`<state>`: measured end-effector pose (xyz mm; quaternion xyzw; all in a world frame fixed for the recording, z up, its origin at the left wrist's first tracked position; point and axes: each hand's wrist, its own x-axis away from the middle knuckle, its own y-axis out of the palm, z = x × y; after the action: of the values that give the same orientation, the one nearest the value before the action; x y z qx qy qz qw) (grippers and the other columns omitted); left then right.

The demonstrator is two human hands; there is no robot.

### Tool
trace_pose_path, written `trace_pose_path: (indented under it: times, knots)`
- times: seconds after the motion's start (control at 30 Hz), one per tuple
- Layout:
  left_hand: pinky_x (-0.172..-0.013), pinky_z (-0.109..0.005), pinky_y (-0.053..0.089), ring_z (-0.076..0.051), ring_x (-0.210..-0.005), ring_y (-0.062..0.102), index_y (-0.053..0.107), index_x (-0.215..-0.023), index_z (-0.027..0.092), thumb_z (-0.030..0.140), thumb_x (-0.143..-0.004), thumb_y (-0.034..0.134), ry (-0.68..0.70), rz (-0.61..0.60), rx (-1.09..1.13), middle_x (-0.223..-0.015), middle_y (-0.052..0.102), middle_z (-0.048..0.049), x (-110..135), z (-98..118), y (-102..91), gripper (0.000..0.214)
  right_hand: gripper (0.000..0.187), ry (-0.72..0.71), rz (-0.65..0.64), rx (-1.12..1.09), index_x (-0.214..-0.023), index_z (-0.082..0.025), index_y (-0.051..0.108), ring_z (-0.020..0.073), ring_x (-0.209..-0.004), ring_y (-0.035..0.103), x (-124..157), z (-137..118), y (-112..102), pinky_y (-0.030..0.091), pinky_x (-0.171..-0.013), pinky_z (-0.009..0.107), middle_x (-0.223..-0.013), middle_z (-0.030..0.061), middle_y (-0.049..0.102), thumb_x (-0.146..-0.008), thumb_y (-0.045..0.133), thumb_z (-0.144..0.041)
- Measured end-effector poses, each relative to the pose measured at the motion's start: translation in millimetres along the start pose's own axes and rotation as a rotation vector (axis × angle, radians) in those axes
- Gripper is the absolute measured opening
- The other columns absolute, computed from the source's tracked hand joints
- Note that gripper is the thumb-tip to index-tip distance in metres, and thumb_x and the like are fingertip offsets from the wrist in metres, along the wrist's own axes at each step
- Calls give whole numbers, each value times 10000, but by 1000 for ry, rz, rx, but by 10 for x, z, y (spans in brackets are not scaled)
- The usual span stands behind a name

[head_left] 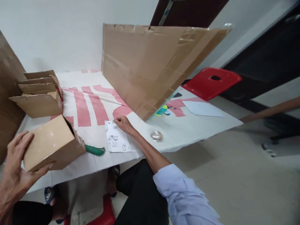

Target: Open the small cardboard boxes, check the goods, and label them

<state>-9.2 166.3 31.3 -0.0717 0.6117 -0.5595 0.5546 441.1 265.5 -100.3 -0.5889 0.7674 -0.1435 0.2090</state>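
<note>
In the head view, the left hand [18,175] was positioned at the lower left, fingers spread over the left edge of a brown cardboard box [50,140] and thumb extended along its lower side. The left grip was clamped on the box, which sat tilted at the near left of the white tabletop with red print [185,134]. Its ragged end faced right, just beside a curved green handle [95,150]. The right forearm extended diagonally forward and left from a pale blue sleeve [185,193]. The right hand [124,123], fingers curled, was placed at the far edge of a white rectangular paper sheet with small drawings [119,142]; whether the right grip was closed on it could not be determined.
</note>
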Motion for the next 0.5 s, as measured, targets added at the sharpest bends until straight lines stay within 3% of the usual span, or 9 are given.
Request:
trace_pose_path:
  times: [0.13,0.3,0.5]
  knots:
    - [-1193,-747,436,-479,-1459,482,387,-1637,476,659,-744,806,-51,23,-17,-1641,477,-14,-2,3,4,1003,131,26,23,37,-602,-213,564,151,-651,559,-94,260,82,412,-639,256,-635,-19,613,-727,560,-253]
    - [-1302,-700,329,-450,-1518,427,382,-1604,575,670,-671,827,-90,12,-14,-1679,407,186,33,-118,27,1038,124,23,16,120,-678,-205,654,171,-761,631,-214,337,109,446,-700,257,-747,9,715,-772,574,-218]
    - [-1228,-771,382,-491,-1451,488,422,-1577,590,677,-523,887,-104,18,-9,-1647,453,185,57,-299,44,1155,126,40,11,249,-749,-207,686,187,-809,656,-233,321,139,451,-713,271,-832,26,761,-833,593,-213]
